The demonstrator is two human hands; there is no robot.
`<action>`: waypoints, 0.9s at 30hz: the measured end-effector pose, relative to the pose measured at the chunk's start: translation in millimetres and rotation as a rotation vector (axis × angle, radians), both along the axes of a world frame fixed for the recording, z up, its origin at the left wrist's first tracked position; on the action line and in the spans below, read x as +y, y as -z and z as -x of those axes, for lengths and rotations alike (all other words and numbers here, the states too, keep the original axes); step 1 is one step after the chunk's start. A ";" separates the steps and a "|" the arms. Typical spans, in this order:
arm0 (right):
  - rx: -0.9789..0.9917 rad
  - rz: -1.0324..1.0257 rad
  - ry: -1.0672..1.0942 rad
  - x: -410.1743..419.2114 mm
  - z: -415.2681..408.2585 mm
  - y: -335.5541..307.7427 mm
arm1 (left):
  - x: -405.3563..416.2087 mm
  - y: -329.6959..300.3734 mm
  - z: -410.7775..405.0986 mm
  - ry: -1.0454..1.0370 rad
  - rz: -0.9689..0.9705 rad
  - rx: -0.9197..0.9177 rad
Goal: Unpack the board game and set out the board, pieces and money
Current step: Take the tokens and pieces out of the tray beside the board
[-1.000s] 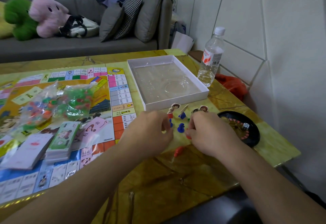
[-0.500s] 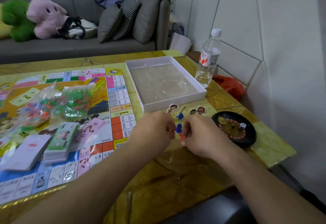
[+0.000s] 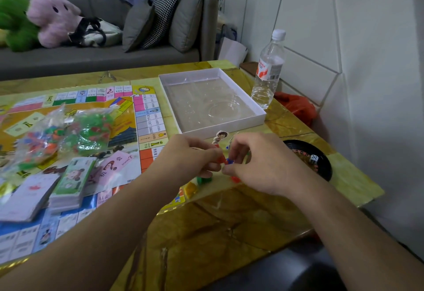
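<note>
2 clear bags of small plastic pieces [image 3: 66, 134] lie on the game board [image 3: 146, 116], with 2 card stacks [image 3: 29, 195] and 1 stack of play money [image 3: 73, 180] just in front. 1 pink card [image 3: 114, 164] shows "?". Both hands meet over the yellow marble-pattern table [image 3: 229, 222]: left hand [image 3: 185, 160] and right hand [image 3: 263, 164] pinch small red and blue pawn stands [image 3: 227, 160] together. 1 open white box [image 3: 213, 105], 1 water bottle [image 3: 267, 70], 1 black roulette wheel [image 3: 321, 167] holding 1 die [image 3: 313, 159]. Grey sofa [image 3: 91, 57] behind.

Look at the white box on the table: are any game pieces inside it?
No. The box holds only its clear plastic tray, with nothing lying in the moulded hollows.
</note>
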State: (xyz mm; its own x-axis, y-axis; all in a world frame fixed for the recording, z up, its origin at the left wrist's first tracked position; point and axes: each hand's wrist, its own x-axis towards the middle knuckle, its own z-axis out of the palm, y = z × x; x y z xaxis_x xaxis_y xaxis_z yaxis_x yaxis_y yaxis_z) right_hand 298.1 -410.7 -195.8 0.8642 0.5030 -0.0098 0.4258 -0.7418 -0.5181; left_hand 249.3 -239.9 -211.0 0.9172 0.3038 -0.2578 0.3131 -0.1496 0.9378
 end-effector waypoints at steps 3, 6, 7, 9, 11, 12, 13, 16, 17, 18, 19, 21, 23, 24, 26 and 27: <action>-0.051 -0.019 -0.003 7.8 2.9 3.8 | -1.2 0.0 2.1 -0.005 0.059 0.022; -0.079 -0.005 0.026 8.7 0.0 8.8 | 1.4 -0.6 2.3 0.043 0.052 0.056; -0.086 0.003 0.031 7.8 -0.9 9.3 | 2.6 -0.9 1.8 0.059 -0.001 0.072; -0.099 0.044 0.026 8.0 -0.4 10.1 | 7.0 0.0 0.6 0.053 -0.227 0.073; -0.114 0.127 0.011 10.1 2.2 12.1 | 11.6 2.4 -0.3 0.001 -0.430 0.026; -0.126 0.189 0.003 12.2 3.9 13.4 | 14.1 3.6 -0.2 -0.022 -0.483 0.005; -0.139 0.249 -0.005 13.9 5.6 14.8 | 16.2 4.8 0.2 -0.038 -0.520 -0.009; -0.169 0.365 -0.037 18.5 9.1 18.2 | 21.6 7.2 2.0 -0.046 -0.592 -0.024; -0.177 0.384 -0.045 19.2 10.1 17.4 | 23.5 7.8 2.5 -0.046 -0.604 -0.028; -0.183 0.396 -0.047 19.1 11.2 15.4 | 25.4 8.4 3.1 -0.051 -0.613 -0.031; -0.188 0.397 -0.047 18.7 12.2 12.6 | 27.4 8.7 3.7 -0.061 -0.625 -0.030; -0.198 0.364 -0.041 17.5 14.4 7.1 | 33.4 9.4 5.8 -0.078 -0.659 -0.019; -0.227 0.293 -0.055 18.5 17.1 5.1 | 40.6 10.0 8.3 -0.051 -0.698 -0.003; -0.240 0.262 -0.081 20.6 18.6 5.7 | 43.7 10.7 9.3 -0.010 -0.732 0.010; -0.242 0.237 -0.154 27.2 21.7 10.4 | 47.6 12.4 11.1 0.095 -0.835 0.047; -0.242 0.241 -0.186 31.6 23.0 14.3 | 48.3 14.3 11.4 0.129 -0.876 0.065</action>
